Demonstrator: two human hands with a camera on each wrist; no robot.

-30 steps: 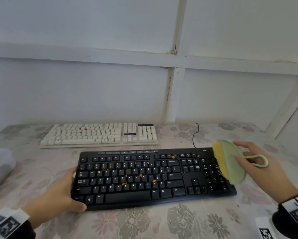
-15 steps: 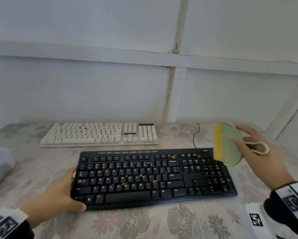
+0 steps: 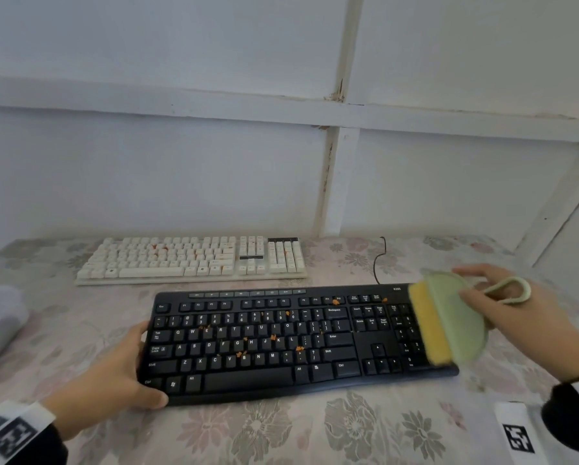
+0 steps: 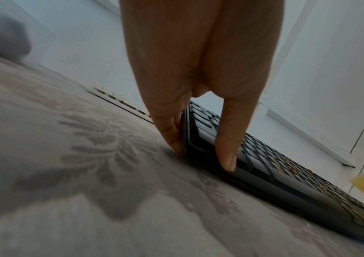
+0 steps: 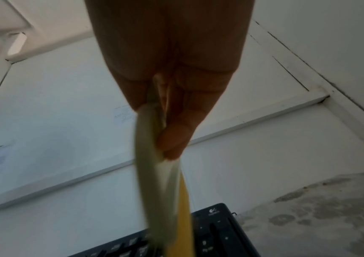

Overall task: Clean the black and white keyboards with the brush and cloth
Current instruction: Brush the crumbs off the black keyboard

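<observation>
Here, right grip (image 3: 529, 317) around brush (image 3: 449, 323), left grip (image 3: 113, 387) clasping "K200" black keyboard (image 3: 281, 344)

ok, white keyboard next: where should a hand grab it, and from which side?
Probably the white keyboard's left short end, from the left, fingers along its edge and thumb on the front lip, the way the left hand holds the black keyboard. It lies flat and long on the table, near the wall; that end looks open.

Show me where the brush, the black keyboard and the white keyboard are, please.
brush (image 3: 455, 323), head view, green back.
black keyboard (image 3: 247, 380), head view, space bar.
white keyboard (image 3: 150, 272), head view, space bar.
</observation>
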